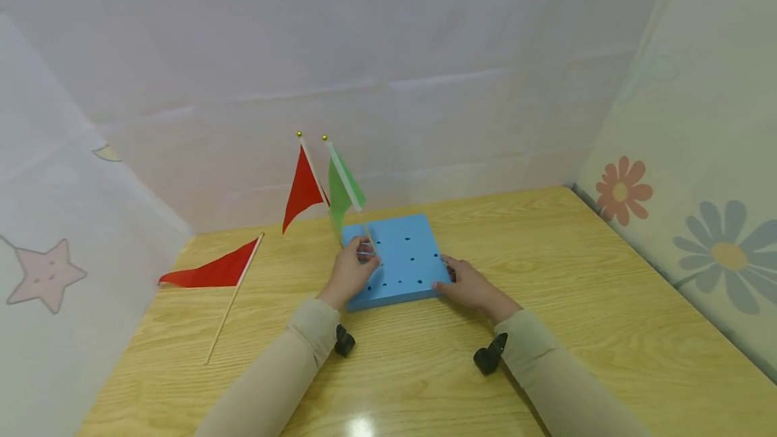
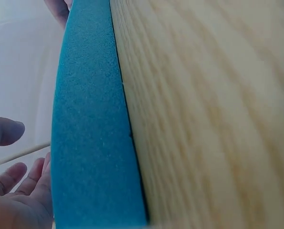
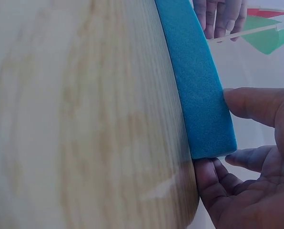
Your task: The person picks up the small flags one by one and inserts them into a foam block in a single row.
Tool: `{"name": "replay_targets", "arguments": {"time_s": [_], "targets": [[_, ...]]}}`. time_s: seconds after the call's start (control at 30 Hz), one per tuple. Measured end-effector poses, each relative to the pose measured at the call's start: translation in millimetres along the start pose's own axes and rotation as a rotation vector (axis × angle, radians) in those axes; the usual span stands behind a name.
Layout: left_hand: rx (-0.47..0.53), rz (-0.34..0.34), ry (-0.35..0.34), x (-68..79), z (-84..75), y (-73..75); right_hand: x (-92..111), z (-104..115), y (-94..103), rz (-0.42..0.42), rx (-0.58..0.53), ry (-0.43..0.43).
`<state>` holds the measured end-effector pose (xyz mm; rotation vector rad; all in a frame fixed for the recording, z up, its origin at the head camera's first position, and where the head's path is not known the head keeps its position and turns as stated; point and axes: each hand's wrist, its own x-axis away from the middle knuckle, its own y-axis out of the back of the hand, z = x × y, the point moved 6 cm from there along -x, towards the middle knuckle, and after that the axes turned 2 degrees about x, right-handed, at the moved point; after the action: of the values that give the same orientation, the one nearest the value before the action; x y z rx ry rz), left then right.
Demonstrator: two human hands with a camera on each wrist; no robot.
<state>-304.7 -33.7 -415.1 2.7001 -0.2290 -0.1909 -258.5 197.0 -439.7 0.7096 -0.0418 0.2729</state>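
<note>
A blue foam board point(image 1: 397, 248) with several small holes lies on the table. The green flag point(image 1: 344, 184) stands tilted over its left part, the stick's lower end at the board beside my left hand point(image 1: 352, 268). In the left wrist view the thumb point(image 2: 6, 132) and fingers of that hand are spread apart, with the thin stick point(image 2: 20, 155) passing between them. My right hand point(image 1: 466, 283) holds the board's near right corner, its thumb point(image 3: 242, 99) on the top face and its fingers against the side. A red flag point(image 1: 305, 184) stands upright behind the green one; its stick's lower end is hidden.
Another red flag point(image 1: 212, 268) lies flat on the wooden table point(image 1: 577, 329), left of the board. White cloth point(image 1: 449, 73) hangs behind the table, and flower-printed cloth point(image 1: 698, 154) borders the right side.
</note>
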Motion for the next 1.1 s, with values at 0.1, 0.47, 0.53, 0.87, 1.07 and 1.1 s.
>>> {"name": "replay_targets", "arguments": {"time_s": [0.1, 0.47, 0.53, 0.87, 1.07, 1.1], "targets": [[0.005, 0.002, 0.002, 1.8, 2.0, 2.4, -2.0, -1.3, 0.0, 0.003, 0.004, -0.001], [0.051, 0.061, -0.030, 9.7, 4.0, 11.2, -6.9, -5.7, 2.4, 0.016, 0.002, 0.002], [0.070, 0.063, -0.035, 11.4, 3.1, 14.0, -7.7, -7.1, 3.0, 0.019, -0.007, -0.004], [0.101, 0.039, -0.068, 14.4, 4.2, 31.6, -11.1, -7.6, 4.6, 0.020, -0.013, 0.001], [0.120, 0.010, -0.061, 21.2, 8.3, 48.0, -13.4, -9.3, 5.7, 0.016, 0.005, -0.005], [0.117, 0.005, -0.055, 21.9, 9.8, 50.5, -13.7, -9.9, 6.4, 0.013, 0.003, -0.010]]}}
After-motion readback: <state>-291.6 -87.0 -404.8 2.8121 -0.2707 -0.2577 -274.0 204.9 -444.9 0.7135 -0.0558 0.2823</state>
